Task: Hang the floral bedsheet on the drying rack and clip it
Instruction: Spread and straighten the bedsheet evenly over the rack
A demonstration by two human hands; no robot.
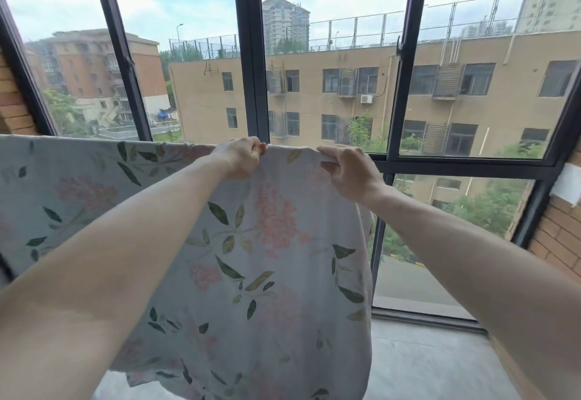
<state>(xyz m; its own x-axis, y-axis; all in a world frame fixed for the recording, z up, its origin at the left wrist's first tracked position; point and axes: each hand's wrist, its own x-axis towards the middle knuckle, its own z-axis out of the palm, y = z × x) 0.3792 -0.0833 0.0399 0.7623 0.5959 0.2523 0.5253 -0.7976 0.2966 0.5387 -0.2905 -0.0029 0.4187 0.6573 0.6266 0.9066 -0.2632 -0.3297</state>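
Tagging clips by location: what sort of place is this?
Probably an enclosed upper-floor balcony: tall dark-framed windows overlooking apartment blocks, brick side walls, and a floral bedsheet hung for drying.

Dark-framed window (251, 53) spanning the view. Beyond the glass: tan building (393, 91) with wall-mounted air conditioner unit (366, 98), brick apartment block (94, 69), distant tower (284, 24). Brick wall (559, 236) at right; grey floor (424, 365) below.

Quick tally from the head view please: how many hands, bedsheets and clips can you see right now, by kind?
Hands: 2, the left hand and the right hand, both gripping the sheet's top edge
Floral bedsheet: 1
Clips: 0 visible
Total: 3
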